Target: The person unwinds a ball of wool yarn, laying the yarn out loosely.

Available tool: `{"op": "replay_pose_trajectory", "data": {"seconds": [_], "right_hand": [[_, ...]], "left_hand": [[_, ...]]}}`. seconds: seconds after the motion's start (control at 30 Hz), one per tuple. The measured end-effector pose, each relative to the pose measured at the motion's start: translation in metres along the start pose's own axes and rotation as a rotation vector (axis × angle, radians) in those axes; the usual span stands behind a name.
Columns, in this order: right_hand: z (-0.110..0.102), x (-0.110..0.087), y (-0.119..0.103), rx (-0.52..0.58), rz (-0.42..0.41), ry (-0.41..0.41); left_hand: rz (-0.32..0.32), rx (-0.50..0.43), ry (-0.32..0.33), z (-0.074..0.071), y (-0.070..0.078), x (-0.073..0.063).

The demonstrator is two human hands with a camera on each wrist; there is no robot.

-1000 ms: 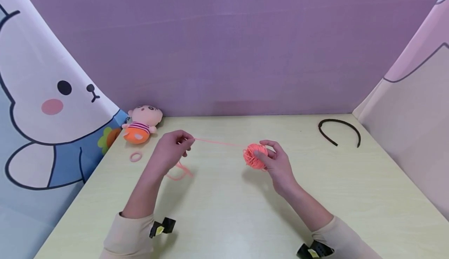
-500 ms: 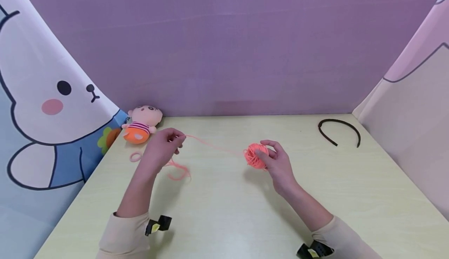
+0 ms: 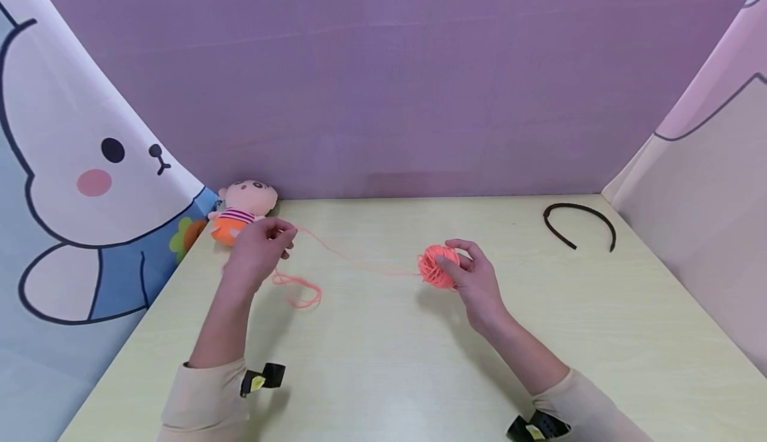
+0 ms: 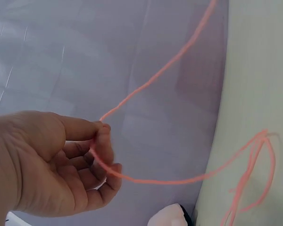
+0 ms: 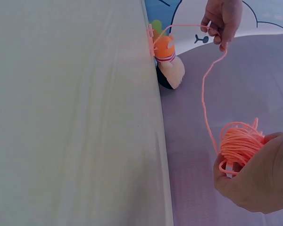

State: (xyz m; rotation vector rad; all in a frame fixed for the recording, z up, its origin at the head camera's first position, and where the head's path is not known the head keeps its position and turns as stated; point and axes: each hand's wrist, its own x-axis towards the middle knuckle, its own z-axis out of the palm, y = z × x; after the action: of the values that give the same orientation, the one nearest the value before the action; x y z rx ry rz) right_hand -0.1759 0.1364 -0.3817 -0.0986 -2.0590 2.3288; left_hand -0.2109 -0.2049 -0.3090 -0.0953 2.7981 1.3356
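A coral-pink ball of yarn is held up above the table by my right hand, with thumb and fingers gripping its right side. From the ball a slack strand runs left to my left hand. Thumb and index finger of that hand pinch the strand, as the left wrist view shows close up. Below the left hand, the loose end of yarn lies in loops on the table. The right wrist view has the wound yarn ball in the fingers and the strand sagging between both hands.
A plush doll in a striped top and orange bottoms sits at the table's back left, partly behind the left hand. At the back right lies a dark headband. Purple cloth hangs behind the pale table.
My left hand has moved left, toward the doll, still pinching the strand, which has gone from taut to sagging. It now covers the pink ring. The right hand has barely moved.
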Motion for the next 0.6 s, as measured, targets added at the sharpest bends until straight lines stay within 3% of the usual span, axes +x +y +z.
{"op": "replay_pose_trajectory", "data": {"seconds": [0.17,0.33,0.47,0.6], "right_hand": [[0.001,-0.001,-0.001,0.003,0.002,-0.005],[0.001,-0.002,0.000,0.017,-0.006,-0.034],[0.003,-0.004,-0.001,0.012,-0.001,-0.064],[0.005,-0.008,-0.002,0.006,0.008,-0.108]], "left_hand": [[0.069,0.093,-0.042,0.008,-0.003,0.001],[0.167,0.137,-0.114,0.026,0.000,0.003],[0.258,0.097,-0.177,0.051,0.008,-0.001],[0.292,0.009,-0.294,0.085,0.015,-0.007]]}}
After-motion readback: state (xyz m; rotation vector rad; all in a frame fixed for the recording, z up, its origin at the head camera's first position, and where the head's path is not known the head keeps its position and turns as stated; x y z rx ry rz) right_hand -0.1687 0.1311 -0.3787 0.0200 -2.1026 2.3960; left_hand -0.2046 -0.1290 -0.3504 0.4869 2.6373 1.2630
